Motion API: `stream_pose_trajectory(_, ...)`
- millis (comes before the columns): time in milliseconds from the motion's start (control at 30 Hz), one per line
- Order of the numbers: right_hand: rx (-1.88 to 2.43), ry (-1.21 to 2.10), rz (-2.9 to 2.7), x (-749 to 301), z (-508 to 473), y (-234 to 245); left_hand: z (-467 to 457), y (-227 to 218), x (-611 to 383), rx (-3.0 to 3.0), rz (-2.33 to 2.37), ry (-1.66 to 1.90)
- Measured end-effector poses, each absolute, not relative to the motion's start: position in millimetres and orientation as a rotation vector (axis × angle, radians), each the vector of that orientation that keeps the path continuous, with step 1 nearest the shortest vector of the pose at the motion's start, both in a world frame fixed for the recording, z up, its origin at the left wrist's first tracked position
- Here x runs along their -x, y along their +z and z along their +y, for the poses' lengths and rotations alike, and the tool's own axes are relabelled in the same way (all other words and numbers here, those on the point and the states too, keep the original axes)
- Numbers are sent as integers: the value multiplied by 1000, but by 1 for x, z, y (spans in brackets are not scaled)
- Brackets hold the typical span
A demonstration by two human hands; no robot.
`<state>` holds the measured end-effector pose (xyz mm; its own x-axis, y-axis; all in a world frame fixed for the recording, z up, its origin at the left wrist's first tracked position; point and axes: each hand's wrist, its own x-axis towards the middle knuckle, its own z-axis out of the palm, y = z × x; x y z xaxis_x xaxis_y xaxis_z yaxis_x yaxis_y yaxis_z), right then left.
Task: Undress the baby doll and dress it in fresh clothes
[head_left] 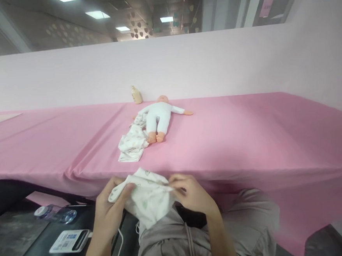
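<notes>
A small white printed baby garment (149,197) hangs between my hands, above my lap and in front of the table edge. My left hand (114,198) pinches its left end, thumb on top. On the other side my right hand (190,192) grips its right edge with the fingertips pressed together. Which part of the garment each hand holds is unclear because it is bunched. On the table beyond lies a baby doll (158,115) on its back in a white bodysuit, arms spread and feet toward me. Crumpled printed baby clothes (132,143) lie beside the doll's left-hand side in view.
A pink cloth (241,134) covers the table. A pump bottle (136,95) stands at the back by the white wall. Lower left, a plastic water bottle (55,214) and a white device with a cable (70,241) rest on a black seat (30,251).
</notes>
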<state>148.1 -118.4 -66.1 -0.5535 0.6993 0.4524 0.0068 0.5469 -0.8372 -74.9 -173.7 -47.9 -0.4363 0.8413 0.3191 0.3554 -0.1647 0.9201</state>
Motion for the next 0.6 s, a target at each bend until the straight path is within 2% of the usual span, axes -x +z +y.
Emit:
stream_pose_trajectory(100,411,1093,-2007,-152,-126,-62,-176,-49,75,-1237,1613,1673)
stream_pose_trajectory(233,638,1016,-1858,-152,-130,-61,-181,-42,66,-1256,1581,1674)
stream_pose_trajectory(367,376,1160,-1849,-157,-132,-59,-187,-32,52,-1232,1503,1704)
stream_pose_trajectory(467,587,1117,-1712,-163,-131,-60,-188,-30,48,-1298,1497,1715)
stream_pose_trajectory(600,187,1394,-1699,-166,-126,-65,-189,-39,55,-1357,1401,1631)
